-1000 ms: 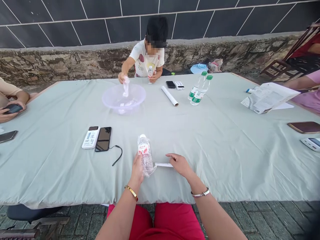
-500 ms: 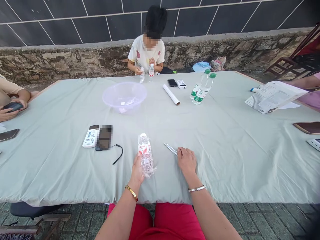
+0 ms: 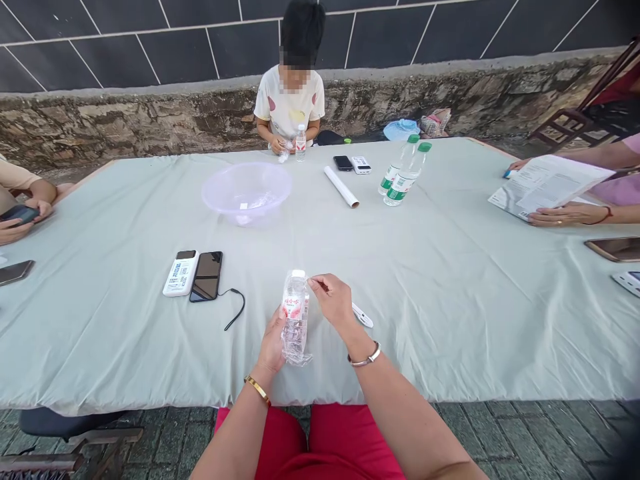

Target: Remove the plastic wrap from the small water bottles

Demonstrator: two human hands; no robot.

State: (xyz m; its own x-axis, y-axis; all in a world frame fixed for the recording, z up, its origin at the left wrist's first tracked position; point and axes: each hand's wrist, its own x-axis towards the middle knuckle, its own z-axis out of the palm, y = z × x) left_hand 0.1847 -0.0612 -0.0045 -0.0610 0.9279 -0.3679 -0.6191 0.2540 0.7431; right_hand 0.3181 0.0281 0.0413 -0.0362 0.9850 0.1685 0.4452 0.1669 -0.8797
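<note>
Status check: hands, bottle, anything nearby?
Left hand grips small bottle upright. Right hand pinches near its cap. White stick lies beside.

Soft, even daylight, faint shadows, sharp centre; edges bow outward, and the corners perhaps slightly darker.

Left hand (image 3: 273,343) grips the small water bottle (image 3: 295,313) upright on the bench (image 3: 450,300), plastic wrap (image 3: 296,350) bunched at its base. Right hand (image 3: 334,303) pinches something tiny beside the cap. A white pen-like tool (image 3: 363,315) lies just behind that hand. Phone (image 3: 206,276) and power bank (image 3: 181,273) sit left.
</note>
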